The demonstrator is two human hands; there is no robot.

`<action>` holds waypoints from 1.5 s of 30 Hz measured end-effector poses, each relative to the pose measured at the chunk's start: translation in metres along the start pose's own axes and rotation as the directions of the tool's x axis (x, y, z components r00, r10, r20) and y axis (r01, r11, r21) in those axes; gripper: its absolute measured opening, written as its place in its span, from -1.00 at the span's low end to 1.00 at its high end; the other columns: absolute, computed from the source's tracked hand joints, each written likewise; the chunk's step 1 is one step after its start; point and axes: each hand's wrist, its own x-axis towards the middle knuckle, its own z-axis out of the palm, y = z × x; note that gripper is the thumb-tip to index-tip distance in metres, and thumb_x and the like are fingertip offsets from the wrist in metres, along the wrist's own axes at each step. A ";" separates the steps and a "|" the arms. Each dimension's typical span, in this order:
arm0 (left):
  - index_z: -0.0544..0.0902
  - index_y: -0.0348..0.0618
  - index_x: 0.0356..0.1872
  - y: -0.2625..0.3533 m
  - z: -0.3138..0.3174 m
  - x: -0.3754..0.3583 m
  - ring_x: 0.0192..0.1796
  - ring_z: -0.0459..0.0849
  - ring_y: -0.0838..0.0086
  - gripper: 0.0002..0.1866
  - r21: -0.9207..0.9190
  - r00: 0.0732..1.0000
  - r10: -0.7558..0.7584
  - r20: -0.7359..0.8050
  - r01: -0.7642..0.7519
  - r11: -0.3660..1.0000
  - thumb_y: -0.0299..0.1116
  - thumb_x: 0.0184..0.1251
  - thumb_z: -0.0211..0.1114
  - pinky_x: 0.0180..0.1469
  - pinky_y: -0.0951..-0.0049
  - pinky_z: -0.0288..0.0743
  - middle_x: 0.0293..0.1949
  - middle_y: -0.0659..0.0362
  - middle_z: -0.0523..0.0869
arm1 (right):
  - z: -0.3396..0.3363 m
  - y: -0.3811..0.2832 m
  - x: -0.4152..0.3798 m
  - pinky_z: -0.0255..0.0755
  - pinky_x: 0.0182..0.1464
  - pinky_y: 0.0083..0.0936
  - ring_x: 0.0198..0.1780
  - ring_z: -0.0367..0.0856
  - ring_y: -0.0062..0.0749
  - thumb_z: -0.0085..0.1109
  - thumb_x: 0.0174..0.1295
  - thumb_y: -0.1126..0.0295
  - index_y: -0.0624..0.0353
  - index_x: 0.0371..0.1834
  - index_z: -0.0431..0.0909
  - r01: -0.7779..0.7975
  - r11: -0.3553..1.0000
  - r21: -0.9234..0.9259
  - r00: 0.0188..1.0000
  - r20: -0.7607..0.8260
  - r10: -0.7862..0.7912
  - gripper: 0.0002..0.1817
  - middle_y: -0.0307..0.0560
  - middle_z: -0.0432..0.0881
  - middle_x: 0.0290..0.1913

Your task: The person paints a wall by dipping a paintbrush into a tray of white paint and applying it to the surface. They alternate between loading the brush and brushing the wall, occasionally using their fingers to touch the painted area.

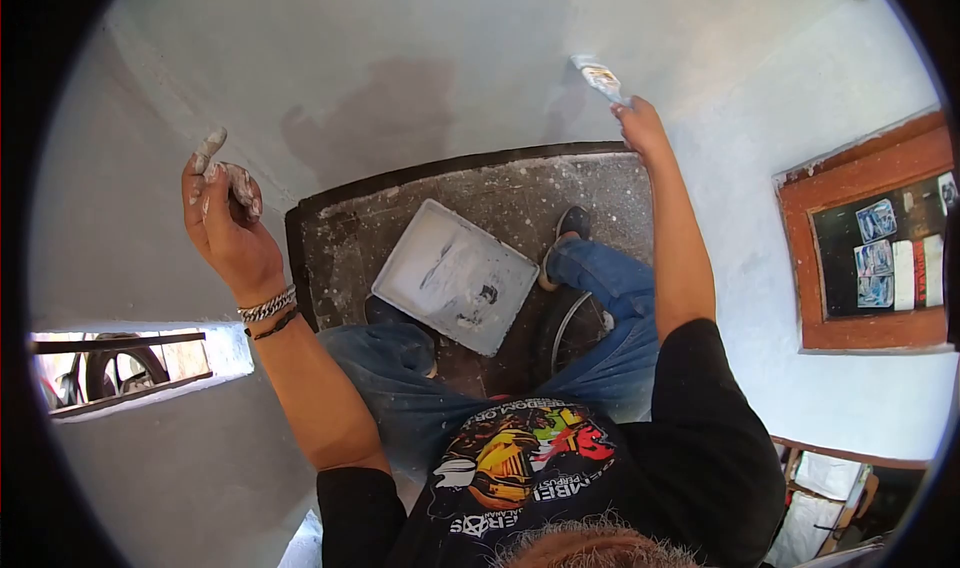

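My right hand [640,128] is closed around the handle of a paintbrush [602,78]. Its bristle end is at the pale grey wall [500,28], to the upper right of centre; whether they touch cannot be made out for sure. My left hand [232,213] is raised at the left near the wall, its fingers smeared with whitish paint. Those fingers are loosely bent and apart, with nothing seen in them. Between my legs lies a white, paint-stained rectangular tray [420,243] with dark streaks inside.
The floor [340,238] is dark and paint-spattered, with a dark edging along the wall. A wheel [570,333] stands by my right leg. On the right is a wood-framed window [800,228]; at the left, a low opening [130,368] shows a tyre outside.
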 end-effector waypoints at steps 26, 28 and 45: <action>0.50 -0.44 0.16 -0.008 0.029 -0.010 -0.53 0.31 0.72 -0.65 0.116 0.996 -0.019 0.083 0.009 0.993 -0.46 0.45 0.03 -0.50 0.66 0.16 -0.46 0.26 0.53 | -0.062 -0.046 -0.013 0.10 -0.69 -0.59 -0.67 0.22 -0.66 0.15 0.32 0.29 0.25 -0.20 0.46 0.049 0.979 0.197 0.996 0.066 -0.063 -0.77 -0.34 0.34 -0.60; 0.50 -0.44 0.16 -0.007 0.029 -0.011 -0.53 0.30 0.72 -0.65 0.130 0.998 -0.021 0.064 0.012 0.991 -0.45 0.45 0.03 -0.50 0.66 0.15 -0.49 0.28 0.50 | -0.060 -0.031 -0.014 0.11 -0.69 -0.58 -0.66 0.24 -0.66 0.14 0.32 0.26 0.23 -0.21 0.46 0.031 0.997 0.066 0.999 0.033 -0.033 -0.77 -0.32 0.36 -0.59; 0.51 -0.42 0.15 -0.017 0.034 -0.008 -0.52 0.30 0.72 -0.66 0.128 0.994 -0.019 0.103 0.006 0.992 -0.46 0.45 0.04 -0.49 0.65 0.16 -0.48 0.28 0.51 | -0.007 -0.009 -0.007 0.42 -0.13 -0.11 -0.24 0.61 0.08 0.19 0.25 0.17 0.41 -0.21 0.53 -0.013 0.998 0.054 0.994 0.107 0.007 -0.60 0.25 0.63 -0.34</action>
